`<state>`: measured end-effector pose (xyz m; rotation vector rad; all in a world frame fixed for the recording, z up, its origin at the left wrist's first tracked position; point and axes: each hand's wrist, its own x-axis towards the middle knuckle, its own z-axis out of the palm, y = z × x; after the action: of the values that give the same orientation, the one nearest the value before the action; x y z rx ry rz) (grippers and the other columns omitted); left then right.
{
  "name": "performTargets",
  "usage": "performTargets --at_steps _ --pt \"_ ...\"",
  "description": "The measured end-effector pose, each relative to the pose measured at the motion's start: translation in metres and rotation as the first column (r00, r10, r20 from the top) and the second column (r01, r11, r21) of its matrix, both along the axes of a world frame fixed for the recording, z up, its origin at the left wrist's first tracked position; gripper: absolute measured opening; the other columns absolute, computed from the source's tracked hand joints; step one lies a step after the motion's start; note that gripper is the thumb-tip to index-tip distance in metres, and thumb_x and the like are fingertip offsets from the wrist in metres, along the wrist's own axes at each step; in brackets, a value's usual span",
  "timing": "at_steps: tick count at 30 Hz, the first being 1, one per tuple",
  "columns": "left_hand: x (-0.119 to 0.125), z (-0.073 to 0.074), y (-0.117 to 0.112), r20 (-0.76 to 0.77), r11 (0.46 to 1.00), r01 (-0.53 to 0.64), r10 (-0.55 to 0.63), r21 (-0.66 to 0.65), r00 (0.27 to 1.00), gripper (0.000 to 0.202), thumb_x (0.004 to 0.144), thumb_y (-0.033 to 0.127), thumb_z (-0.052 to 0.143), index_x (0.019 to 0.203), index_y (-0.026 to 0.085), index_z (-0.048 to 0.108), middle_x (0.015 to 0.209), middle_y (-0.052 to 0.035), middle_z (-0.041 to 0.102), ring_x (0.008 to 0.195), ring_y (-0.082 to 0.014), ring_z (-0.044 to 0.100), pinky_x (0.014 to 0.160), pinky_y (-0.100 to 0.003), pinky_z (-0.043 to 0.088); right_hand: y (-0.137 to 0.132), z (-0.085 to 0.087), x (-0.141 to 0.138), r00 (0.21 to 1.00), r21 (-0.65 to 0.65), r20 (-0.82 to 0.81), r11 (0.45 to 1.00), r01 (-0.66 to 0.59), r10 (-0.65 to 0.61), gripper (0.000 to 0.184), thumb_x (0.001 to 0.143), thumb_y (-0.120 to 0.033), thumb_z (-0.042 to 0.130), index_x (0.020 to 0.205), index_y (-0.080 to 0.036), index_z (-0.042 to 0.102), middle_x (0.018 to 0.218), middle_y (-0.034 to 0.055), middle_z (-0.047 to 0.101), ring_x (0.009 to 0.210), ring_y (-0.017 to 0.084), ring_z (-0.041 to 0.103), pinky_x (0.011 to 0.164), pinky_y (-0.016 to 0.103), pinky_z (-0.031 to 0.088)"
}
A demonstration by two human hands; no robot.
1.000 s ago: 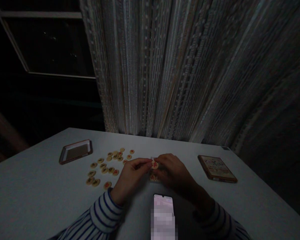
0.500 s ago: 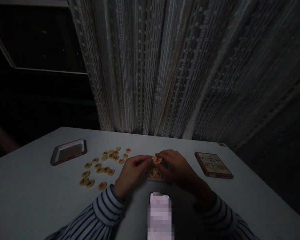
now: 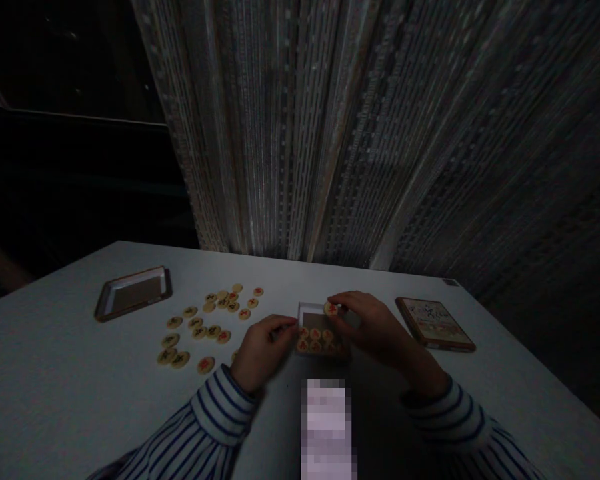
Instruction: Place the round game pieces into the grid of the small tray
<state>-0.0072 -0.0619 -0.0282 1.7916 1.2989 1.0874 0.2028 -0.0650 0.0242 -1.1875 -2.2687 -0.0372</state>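
Note:
My right hand [image 3: 375, 325] pinches a round wooden game piece [image 3: 332, 309] with a red mark, held over the far side of a small open box [image 3: 306, 310]. Several red-marked pieces [image 3: 314, 345] lie in rows inside that box. My left hand [image 3: 261, 347] rests at the box's left edge with its fingers curled and touching the rim; I cannot make out anything in them. Both sleeves are blue-and-white striped. The scene is dim.
Several loose round pieces [image 3: 206, 322] lie scattered on the white table [image 3: 55, 387] to the left. An empty tray-like lid [image 3: 133, 293] sits far left. A flat printed box [image 3: 435, 323] lies at right. A phone [image 3: 329, 427] is near me. Curtains [image 3: 355, 133] hang behind.
My hands have come apart: the right hand carried the piece right and away over the box, while the left hand dropped to the box's left edge. The pieces in the box now show.

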Motion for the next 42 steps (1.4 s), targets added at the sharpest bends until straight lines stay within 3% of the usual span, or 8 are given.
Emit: performTargets --at_steps 9,18,30,42 --pt "-0.003 -0.003 0.000 -0.112 1.000 -0.004 0.002 -0.019 0.994 0.028 0.075 0.032 0.055 0.092 0.015 0.069 0.088 -0.0086 0.069 0.078 -0.0191 0.062 0.071 -0.031 0.047 0.002 0.001 0.007 0.992 -0.115 0.086 0.989 0.097 -0.088 0.023 0.081 -0.026 0.053 0.100 -0.016 0.062 0.092 0.0073 0.068 0.082 0.019 0.061 0.074 0.036 0.046" --pt "-0.002 -0.003 -0.002 -0.081 1.000 0.015 -0.014 0.013 0.997 0.024 0.072 0.029 0.057 0.088 0.017 0.070 0.080 -0.0060 0.069 0.066 -0.0162 0.060 0.062 -0.027 0.047 0.011 0.005 0.008 0.978 -0.165 0.209 0.985 0.051 -0.016 0.021 0.080 -0.027 0.053 0.097 -0.017 0.062 0.093 0.0064 0.066 0.084 0.019 0.059 0.075 0.034 0.045" --pt "-0.001 -0.011 -0.003 -0.184 0.995 0.076 -0.062 0.069 0.981 0.022 0.073 0.023 0.056 0.091 0.018 0.068 0.088 -0.0071 0.068 0.078 -0.0183 0.061 0.074 -0.031 0.048 0.015 -0.009 0.021 0.958 -0.226 0.287 0.972 0.057 0.011 0.026 0.080 -0.024 0.052 0.102 -0.016 0.062 0.094 0.0080 0.065 0.081 0.019 0.059 0.071 0.032 0.045" --pt "-0.002 -0.010 -0.005 -0.288 0.996 0.080 -0.066 0.036 0.955 0.026 0.072 0.027 0.057 0.095 0.020 0.069 0.084 -0.0069 0.070 0.076 -0.0203 0.062 0.073 -0.031 0.047 0.018 -0.017 0.020 0.908 -0.289 0.419 0.952 0.100 0.032 0.021 0.081 -0.026 0.051 0.096 -0.020 0.065 0.091 0.0071 0.068 0.080 0.020 0.061 0.068 0.031 0.044"
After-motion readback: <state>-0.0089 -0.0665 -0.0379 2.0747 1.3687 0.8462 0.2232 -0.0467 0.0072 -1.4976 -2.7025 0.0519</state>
